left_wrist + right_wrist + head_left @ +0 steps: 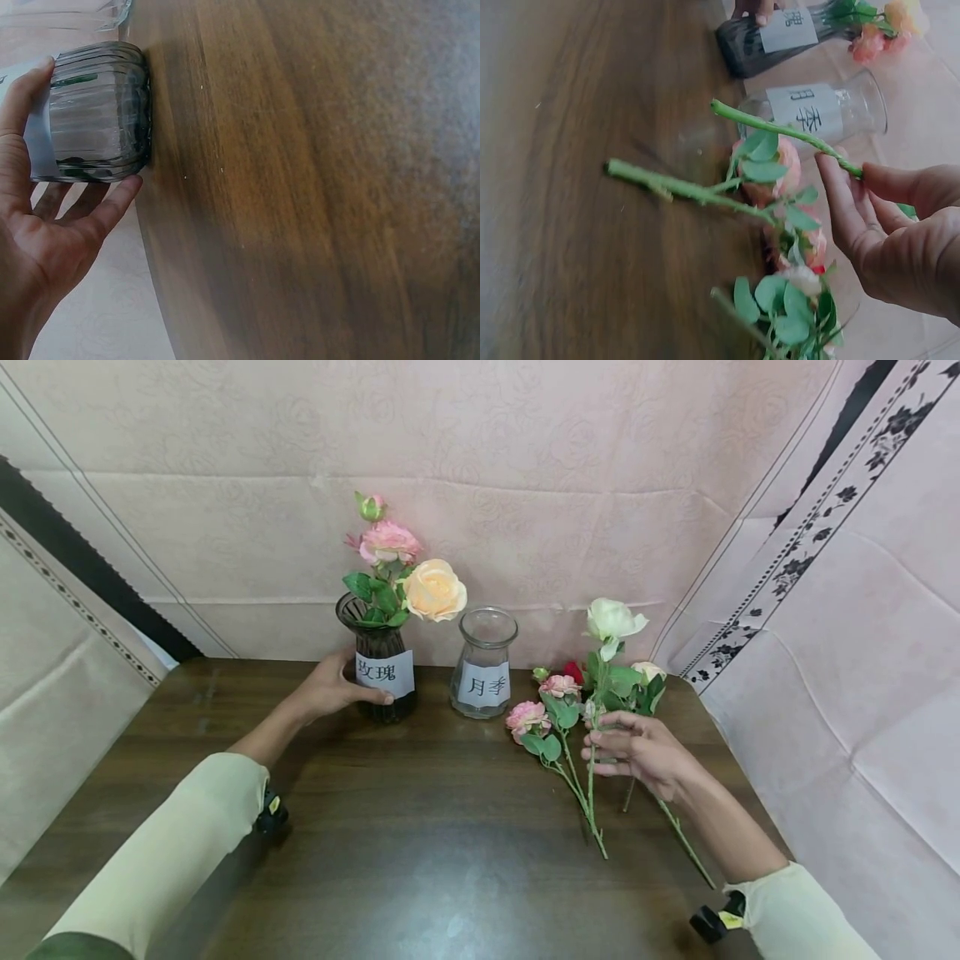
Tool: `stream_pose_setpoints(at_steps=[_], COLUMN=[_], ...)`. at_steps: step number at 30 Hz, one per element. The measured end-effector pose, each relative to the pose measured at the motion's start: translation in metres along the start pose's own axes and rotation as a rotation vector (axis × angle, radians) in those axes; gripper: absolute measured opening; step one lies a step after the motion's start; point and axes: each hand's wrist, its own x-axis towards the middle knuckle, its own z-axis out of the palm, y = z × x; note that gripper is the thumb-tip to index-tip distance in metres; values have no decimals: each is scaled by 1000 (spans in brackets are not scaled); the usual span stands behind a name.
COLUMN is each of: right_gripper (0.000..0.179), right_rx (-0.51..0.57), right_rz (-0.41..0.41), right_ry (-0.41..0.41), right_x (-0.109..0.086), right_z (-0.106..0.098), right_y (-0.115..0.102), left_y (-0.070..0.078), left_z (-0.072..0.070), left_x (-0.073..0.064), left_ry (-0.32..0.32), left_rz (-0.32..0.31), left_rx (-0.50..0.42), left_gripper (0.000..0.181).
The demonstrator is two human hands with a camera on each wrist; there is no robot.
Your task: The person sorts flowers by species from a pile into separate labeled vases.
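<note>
My left hand (330,689) grips a dark ribbed glass vase (386,708) from its left side, thumb across the front. The vase stands upright, bears a white paper label (386,673), and holds a pink flower (390,542) with a bud and a pale orange rose (435,590). In the head view, a white flower (615,620) rises upright above my right hand (645,752). Thumb and fingers pinch its green stem (780,129), whose cut end points free in the right wrist view. Below it lie pink flowers (528,720) on the table.
A clear glass vase (487,639) with a white label stands right of the dark one. A red flower (573,672) and a cream flower (648,672) lie behind the right hand. The brown wooden table (360,860) meets pale cloth (525,543) at the back and sides.
</note>
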Motion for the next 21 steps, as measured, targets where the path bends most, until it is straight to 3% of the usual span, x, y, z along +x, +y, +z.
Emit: stream_pose_setpoints(at_steps=[8, 15, 21], right_gripper=[22, 11, 12], right_rx=[100, 212, 273], right_rz=[-122, -195, -287], right_ry=[73, 115, 142], right_x=[16, 32, 44], right_z=[25, 57, 85], right_y=[-16, -28, -41], left_y=[-2, -3, -4], left_z=[0, 1, 0], left_x=[2, 1, 2], left_ry=[6, 10, 5], left_rz=[9, 7, 11], left_rx=[11, 3, 2], left_gripper=[97, 95, 94])
